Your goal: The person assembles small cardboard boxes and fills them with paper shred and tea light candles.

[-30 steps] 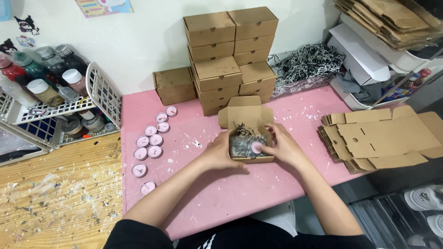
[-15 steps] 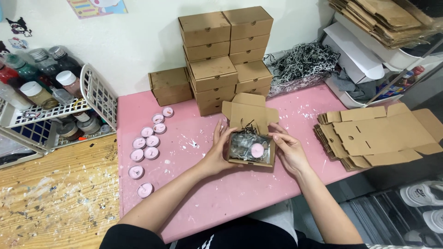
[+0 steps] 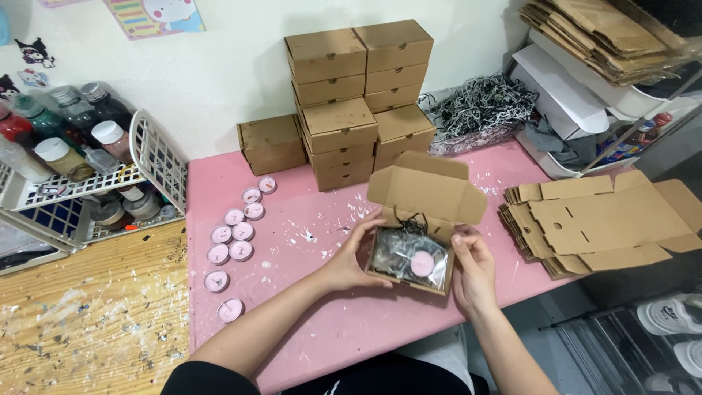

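An open brown cardboard box [image 3: 424, 194] sits near the front of the pink table [image 3: 307, 322], its lid standing up toward the wall. Inside lies a clear bag with dark shredded paper and a small pink candle [image 3: 421, 263]. My left hand [image 3: 351, 257] grips the box's left side. My right hand [image 3: 472, 269] holds its right side, thumb on the rim. Several small pink candles [image 3: 235, 234] lie in a row on the table to the left.
Closed brown boxes [image 3: 351, 95] are stacked against the wall. A pile of flat unfolded boxes [image 3: 592, 219] lies at the right. Shredded paper [image 3: 479, 110] sits behind. A white wire rack with jars [image 3: 80, 168] stands on the paint-spattered wooden surface [image 3: 80, 329] at left.
The box has shifted slightly toward me and to the right. My hands have moved from over its contents to its outer sides.
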